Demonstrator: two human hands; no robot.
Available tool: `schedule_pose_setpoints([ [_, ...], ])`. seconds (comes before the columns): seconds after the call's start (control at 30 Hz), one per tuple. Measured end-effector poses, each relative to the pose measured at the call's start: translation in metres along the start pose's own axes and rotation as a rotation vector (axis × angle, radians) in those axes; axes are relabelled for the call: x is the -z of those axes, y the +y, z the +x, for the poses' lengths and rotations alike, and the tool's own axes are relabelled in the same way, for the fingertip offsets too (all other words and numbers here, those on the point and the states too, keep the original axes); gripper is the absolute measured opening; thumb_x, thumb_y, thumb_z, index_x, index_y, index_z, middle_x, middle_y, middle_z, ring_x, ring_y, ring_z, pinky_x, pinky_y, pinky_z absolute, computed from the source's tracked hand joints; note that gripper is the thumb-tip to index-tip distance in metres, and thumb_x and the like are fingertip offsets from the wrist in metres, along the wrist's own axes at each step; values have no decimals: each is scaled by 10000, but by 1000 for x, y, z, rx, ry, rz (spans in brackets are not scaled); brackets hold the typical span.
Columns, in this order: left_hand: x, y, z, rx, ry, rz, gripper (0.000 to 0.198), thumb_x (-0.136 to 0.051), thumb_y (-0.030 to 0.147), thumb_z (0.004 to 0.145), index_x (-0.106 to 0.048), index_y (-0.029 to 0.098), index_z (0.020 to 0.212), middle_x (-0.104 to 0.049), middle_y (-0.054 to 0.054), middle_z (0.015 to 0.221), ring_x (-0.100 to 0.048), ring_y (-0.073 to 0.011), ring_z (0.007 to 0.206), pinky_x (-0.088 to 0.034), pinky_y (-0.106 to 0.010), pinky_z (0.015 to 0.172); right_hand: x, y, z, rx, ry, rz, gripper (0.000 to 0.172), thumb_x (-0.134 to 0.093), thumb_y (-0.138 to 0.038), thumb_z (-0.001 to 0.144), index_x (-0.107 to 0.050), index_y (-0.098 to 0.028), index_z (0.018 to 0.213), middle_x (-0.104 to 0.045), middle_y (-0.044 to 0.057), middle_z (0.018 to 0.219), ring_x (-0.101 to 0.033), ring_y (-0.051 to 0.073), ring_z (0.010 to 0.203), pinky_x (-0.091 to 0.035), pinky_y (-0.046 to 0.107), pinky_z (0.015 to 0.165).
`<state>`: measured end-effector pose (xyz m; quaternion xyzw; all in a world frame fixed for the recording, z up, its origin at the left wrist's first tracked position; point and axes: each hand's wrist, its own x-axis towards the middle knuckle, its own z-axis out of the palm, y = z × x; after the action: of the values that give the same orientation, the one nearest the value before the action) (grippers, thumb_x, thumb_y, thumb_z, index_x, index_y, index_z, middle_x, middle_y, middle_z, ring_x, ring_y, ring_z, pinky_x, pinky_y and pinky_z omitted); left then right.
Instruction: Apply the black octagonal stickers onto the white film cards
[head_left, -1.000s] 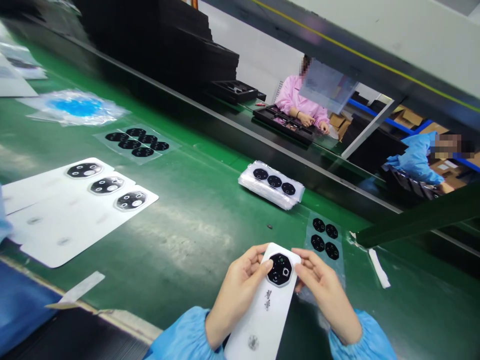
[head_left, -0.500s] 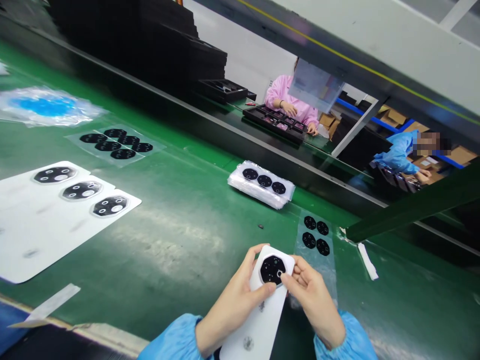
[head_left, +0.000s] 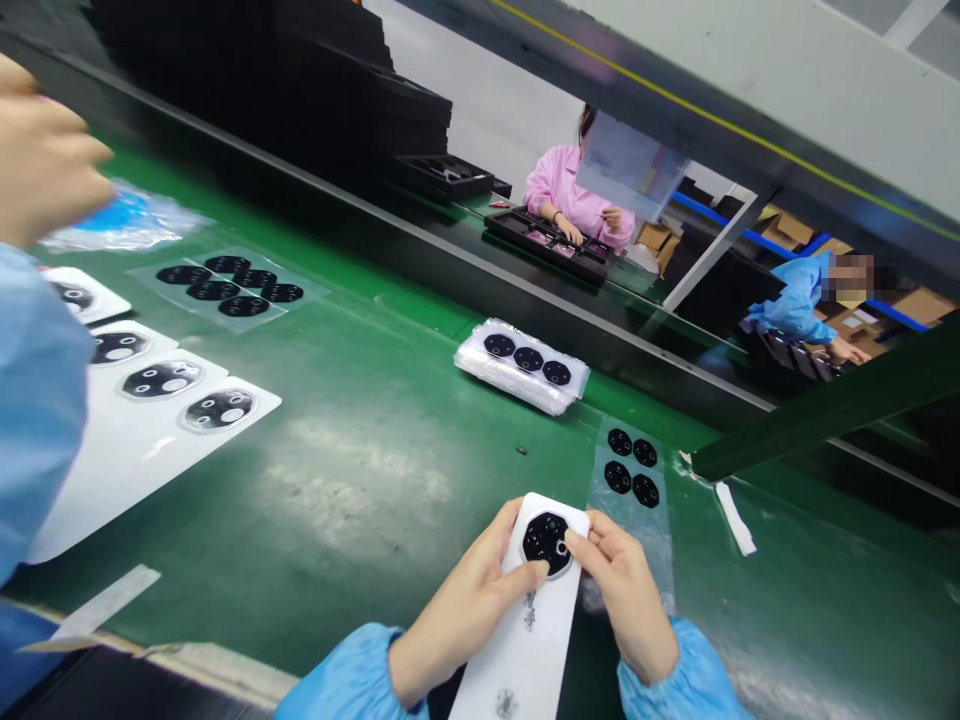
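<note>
A white phone back cover with a black octagonal camera sticker near its top end is held between both hands. My left hand wraps its left edge, thumb pressing at the sticker's lower rim. My right hand grips the top right edge, thumb on the sticker's right side beside a small ring. Just right of the cover lies a clear sheet bearing several black stickers. Beyond my hands sits a stack of clear sheets with three black stickers on top.
White covers with camera cutouts lie side by side at left, where a co-worker's hand and blue sleeve reach in. Behind them are another sticker sheet and a plastic bag. A green post slants at right. People work beyond the bench.
A co-worker's arm has come in at the left, and another white cover now shows at the end of the row. My right thumb has slid slightly up along the sticker's edge.
</note>
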<state>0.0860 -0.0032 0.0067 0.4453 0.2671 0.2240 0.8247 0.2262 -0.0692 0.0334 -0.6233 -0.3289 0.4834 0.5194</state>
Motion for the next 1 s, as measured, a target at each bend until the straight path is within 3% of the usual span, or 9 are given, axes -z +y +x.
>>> schedule_pose_setpoints([
  [0.23,0,10,-8,42,-44,81,448,-608,297,791,-443,228,1202,-585,-18,1029,-555,-148,787,-425,-248,672,3,3,9,-86,82,-30,445,-676,-539,680,-417,-192,573,-429,-70,449,-379,73,392,-270,190,387],
  [0.37,-2,12,-6,-5,-77,112,317,-629,358,781,-493,205,1024,-561,6,899,-520,-148,793,-416,-246,686,5,3,8,-14,105,-91,459,-655,-558,693,-415,-192,555,-393,-73,460,-372,75,411,-279,193,394],
  [0.5,-7,16,1,-23,64,123,343,-608,478,781,-433,188,724,-464,49,674,-445,-111,651,-359,-219,594,3,-2,2,84,18,-229,416,-582,-547,787,-494,-177,618,-418,-56,507,-394,86,447,-301,205,418],
  [0.57,-8,18,5,-19,110,121,396,-618,498,763,-387,193,665,-414,66,613,-392,-93,581,-312,-211,539,2,-3,0,100,-17,-253,395,-558,-534,818,-505,-179,651,-426,-51,537,-405,89,469,-304,205,423],
  [0.77,-4,17,5,-16,36,110,411,-632,522,744,-403,187,672,-414,66,605,-402,-90,570,-283,-205,519,4,1,2,12,-118,-150,437,-617,-588,749,-451,-194,660,-405,-70,521,-396,79,439,-308,199,417],
  [1.0,-4,19,5,58,21,40,384,-617,517,757,-430,187,701,-502,47,618,-487,-105,561,-339,-211,518,13,1,4,10,-206,-92,386,-633,-542,767,-526,-172,739,-471,-53,581,-432,85,507,-361,206,480],
])
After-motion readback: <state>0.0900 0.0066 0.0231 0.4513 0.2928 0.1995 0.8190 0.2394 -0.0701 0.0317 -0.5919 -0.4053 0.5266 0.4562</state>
